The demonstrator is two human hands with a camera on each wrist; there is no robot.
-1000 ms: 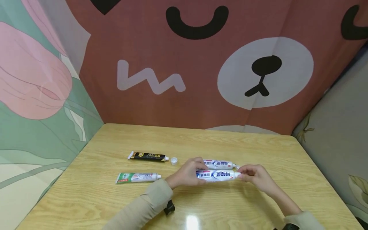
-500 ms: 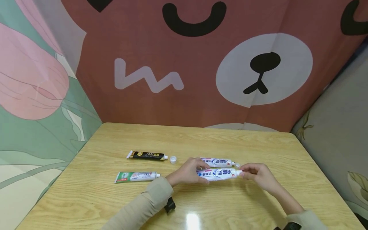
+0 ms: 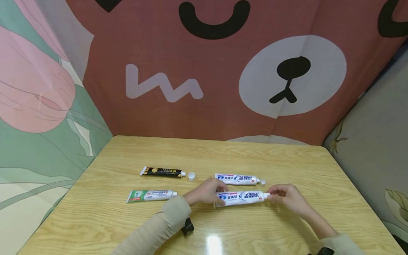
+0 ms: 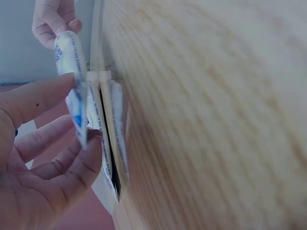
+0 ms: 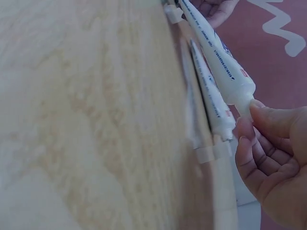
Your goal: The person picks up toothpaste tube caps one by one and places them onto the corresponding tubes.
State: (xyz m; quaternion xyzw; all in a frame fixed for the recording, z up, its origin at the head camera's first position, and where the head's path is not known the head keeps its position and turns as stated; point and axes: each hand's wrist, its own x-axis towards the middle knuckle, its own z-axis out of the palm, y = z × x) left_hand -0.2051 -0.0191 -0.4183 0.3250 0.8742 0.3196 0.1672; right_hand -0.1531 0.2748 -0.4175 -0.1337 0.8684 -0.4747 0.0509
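Note:
A white and blue toothpaste tube [image 3: 243,198] is held off the table between my two hands, as the left wrist view shows. My left hand [image 3: 206,192] grips its flat tail end, thumb on one side and fingers on the other. At the other end my right hand [image 3: 290,200] pinches the small white cap [image 5: 243,106] between thumb and finger. Just behind lies a similar white toothpaste tube [image 3: 237,179], flat on the table, its mouth beside a loose cap [image 3: 262,182].
To the left on the wooden table [image 3: 255,233] lie a black toothpaste tube [image 3: 163,172], with a loose white cap [image 3: 191,176] by its mouth, and a green and white toothpaste tube [image 3: 151,196] near the left sleeve. A patterned curtain [image 3: 204,117] stands behind the table.
Both hands have brought the held tube slightly nearer to me, away from the tube behind it, whose tail now shows. The right hand stays at the cap end.

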